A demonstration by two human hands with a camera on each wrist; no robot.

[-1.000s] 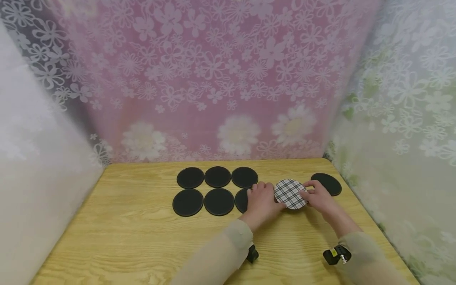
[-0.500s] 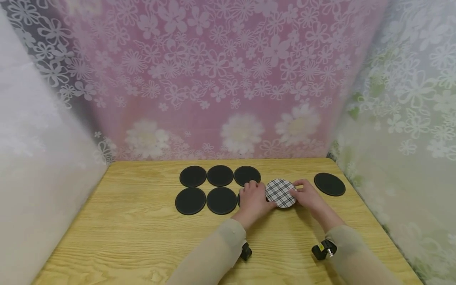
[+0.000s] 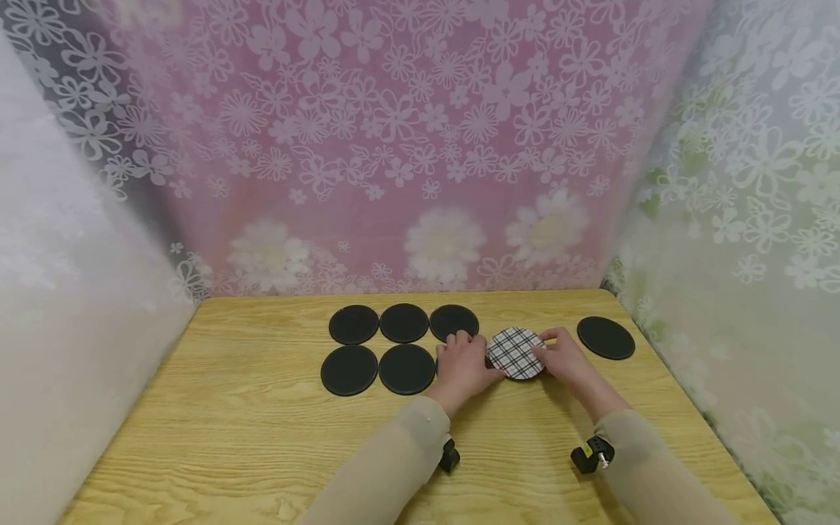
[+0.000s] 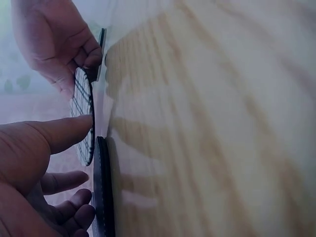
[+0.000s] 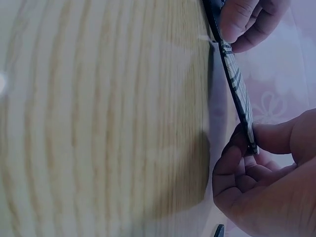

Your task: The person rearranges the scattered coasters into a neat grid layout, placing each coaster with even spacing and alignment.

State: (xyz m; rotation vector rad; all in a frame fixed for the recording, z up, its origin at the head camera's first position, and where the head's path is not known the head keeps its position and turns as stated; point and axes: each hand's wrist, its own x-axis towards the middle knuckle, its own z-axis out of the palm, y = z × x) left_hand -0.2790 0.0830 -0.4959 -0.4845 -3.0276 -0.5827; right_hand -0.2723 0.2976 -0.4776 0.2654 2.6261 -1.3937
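Note:
A round coaster with a black-and-white plaid face (image 3: pixel 516 353) is pinched at its right edge by my right hand (image 3: pixel 569 362), thumb on top and fingers underneath. It tilts, its right side raised off the table in the right wrist view. My left hand (image 3: pixel 462 368) lies over a black round coaster, mostly hidden in the head view. In the left wrist view, the left thumb (image 4: pixel 66 133) touches the edge of the plaid coaster, while the fingers bend loosely beside the black coaster (image 4: pixel 103 187).
Several black round coasters stand in two rows, such as the front-left one (image 3: pixel 349 370) and the back-right one (image 3: pixel 454 323). Another black coaster (image 3: pixel 606 337) lies apart at the right of the wooden table (image 3: pixel 230 423). Floral curtains (image 3: pixel 420 146) enclose the back and sides.
Both hands and the plaid coaster have moved left, closer to the rows of black coasters. Over the last half second they have hardly moved.

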